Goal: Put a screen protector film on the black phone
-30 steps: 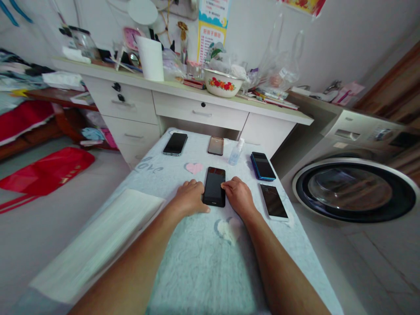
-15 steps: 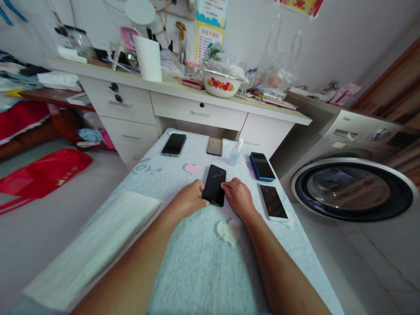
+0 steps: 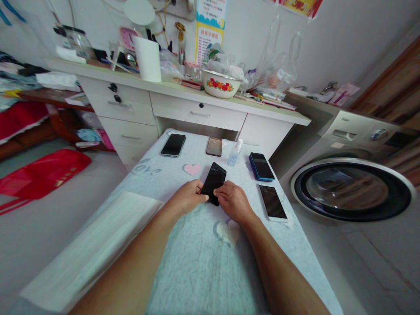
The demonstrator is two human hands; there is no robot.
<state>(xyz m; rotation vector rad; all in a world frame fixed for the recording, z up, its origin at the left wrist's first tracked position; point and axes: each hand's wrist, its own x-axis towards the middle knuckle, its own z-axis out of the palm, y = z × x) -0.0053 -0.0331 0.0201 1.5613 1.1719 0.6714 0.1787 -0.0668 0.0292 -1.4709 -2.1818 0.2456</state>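
Observation:
A black smartphone (image 3: 214, 178) is on the light blue patterned tablecloth (image 3: 193, 262), screen up and slightly turned. Faint marks show near the top of its glass. My left hand (image 3: 188, 196) grips its lower left edge, thumb at the near corner. Over the lower right of the screen, the fingers of my right hand (image 3: 232, 199) are pinched together; whatever they may hold is too small to make out. Beyond the phone stand a small clear spray bottle (image 3: 234, 153) and a brownish phone case (image 3: 214, 147).
Another black phone (image 3: 173, 145) lies far left. A blue-edged phone (image 3: 261, 166) and a white-framed phone (image 3: 273, 202) are at the right. A pale folded sheet (image 3: 95, 245) covers the left edge. Behind are a drawer desk (image 3: 200, 105) and a washing machine (image 3: 352, 175).
My right fingers have slid leftward and slightly down across the screen. The phone has turned a little clockwise, its near end shifting left, while my left hand keeps its grip.

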